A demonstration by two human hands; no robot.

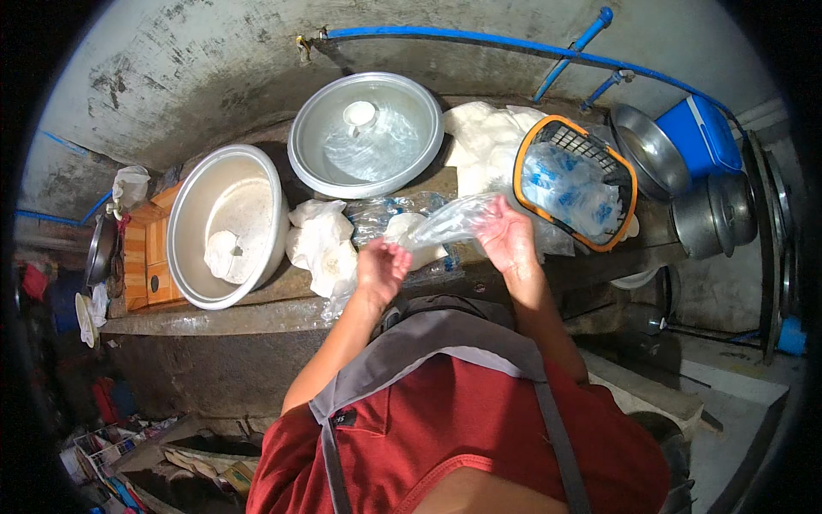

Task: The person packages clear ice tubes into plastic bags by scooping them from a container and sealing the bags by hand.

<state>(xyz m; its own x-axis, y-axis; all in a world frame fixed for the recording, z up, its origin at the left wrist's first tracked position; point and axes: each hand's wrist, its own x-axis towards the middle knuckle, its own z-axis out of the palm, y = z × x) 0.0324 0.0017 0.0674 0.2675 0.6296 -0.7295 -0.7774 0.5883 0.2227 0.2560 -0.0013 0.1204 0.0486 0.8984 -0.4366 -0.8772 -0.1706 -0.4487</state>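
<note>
A clear plastic bag (449,221) stretches between my two hands above the counter. My right hand (510,238) grips its right end between thumb and fingers. My left hand (384,273) is at the bag's other end with its fingers curled; whether they pinch it is hard to see. Below lie clear plastic packaging with blue print (376,209) and a white piece, cloth or plastic (427,257). To the left of these is a crumpled white bag (321,231). Close to my right hand stands a black basket with an orange rim (521,144), holding clear and blue-printed plastic bags (568,186).
A large metal basin (366,187) holds water and a white cup (359,114). Another basin (279,225), tilted, contains a white item (221,254). A wooden crate (135,257) stands left, metal pots (706,212) and a blue cooler (697,138) right. White sacking (481,135) lies behind.
</note>
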